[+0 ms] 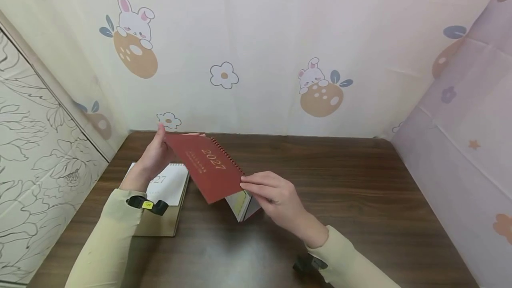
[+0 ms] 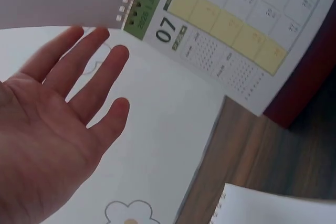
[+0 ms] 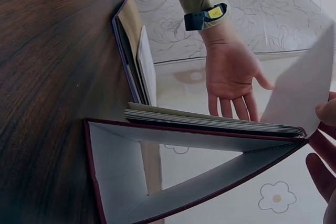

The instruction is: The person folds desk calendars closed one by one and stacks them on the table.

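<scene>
A red spiral-bound 2027 desk calendar [image 1: 200, 170] is tilted above the table, its front cover lifted away from the pages. At the end of its spiral binding, my right hand [image 1: 274, 197] pinches the calendar between thumb and fingers. My left hand [image 1: 154, 157] is beside the cover's far-left edge, palm turned to it and fingers spread straight; whether it touches the cover I cannot tell. A July 2026 page [image 2: 231, 30] with yellow cells shows in the left wrist view. From the side, the right wrist view shows the hollow triangular stand [image 3: 118, 171] under the pages.
A second calendar [image 1: 170, 190], white page on a tan base, lies at the left of the dark wooden table [image 1: 340, 208], partly behind my left forearm. A printed cloth [image 1: 256, 34] with rabbits and flowers hangs behind the table.
</scene>
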A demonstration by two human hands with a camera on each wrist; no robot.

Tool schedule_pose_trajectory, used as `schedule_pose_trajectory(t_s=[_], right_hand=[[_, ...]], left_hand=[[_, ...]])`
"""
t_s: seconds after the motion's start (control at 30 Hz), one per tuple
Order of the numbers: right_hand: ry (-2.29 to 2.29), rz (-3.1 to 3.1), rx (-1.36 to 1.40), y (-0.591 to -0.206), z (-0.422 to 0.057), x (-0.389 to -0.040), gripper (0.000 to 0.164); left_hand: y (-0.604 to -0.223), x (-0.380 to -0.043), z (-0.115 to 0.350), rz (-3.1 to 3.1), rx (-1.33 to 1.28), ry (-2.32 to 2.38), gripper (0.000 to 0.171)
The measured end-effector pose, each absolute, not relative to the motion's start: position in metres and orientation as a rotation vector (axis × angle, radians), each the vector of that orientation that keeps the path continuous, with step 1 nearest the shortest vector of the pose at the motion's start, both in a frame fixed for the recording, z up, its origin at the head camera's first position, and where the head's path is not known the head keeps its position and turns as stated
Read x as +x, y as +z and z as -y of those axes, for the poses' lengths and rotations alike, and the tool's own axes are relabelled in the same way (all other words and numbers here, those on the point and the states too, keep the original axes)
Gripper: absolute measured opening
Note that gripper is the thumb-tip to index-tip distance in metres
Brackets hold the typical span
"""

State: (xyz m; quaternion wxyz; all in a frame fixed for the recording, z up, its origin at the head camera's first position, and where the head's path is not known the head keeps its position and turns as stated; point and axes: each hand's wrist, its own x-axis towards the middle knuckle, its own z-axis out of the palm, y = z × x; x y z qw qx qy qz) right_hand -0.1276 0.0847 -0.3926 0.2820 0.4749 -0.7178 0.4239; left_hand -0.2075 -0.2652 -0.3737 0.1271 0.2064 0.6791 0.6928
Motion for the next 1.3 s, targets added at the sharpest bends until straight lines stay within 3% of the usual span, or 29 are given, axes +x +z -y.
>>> schedule_pose_trajectory(t_s=[0.13,0.37,0.63,0.97,1.3], right_hand=[[1.105,1.896,1.339,-0.395,-0.083,-0.129,0.022],[1.059,1.952,1.350,-0.401,-0.084,-0.129,0.021],[0.984,1.924,1.379,-0.401,-0.084,-0.129,0.018],[0.855,1.979,1.382,-0.405,-0.084,-0.128,0.027],[0.730,2.006,1.374,-0.409,-0.086,-0.126,0.021]], left_hand=[[-0.375,-0.206,0.270,-1.935,0.529,1.982,0.095],[-0.382,-0.207,0.277,-1.844,0.540,1.929,0.097],[-0.389,-0.205,0.275,-2.159,0.491,1.724,0.073],[-0.390,-0.204,0.265,-2.316,0.304,1.653,0.059],[-0.397,-0.201,0.255,-2.365,0.231,1.630,0.048]])
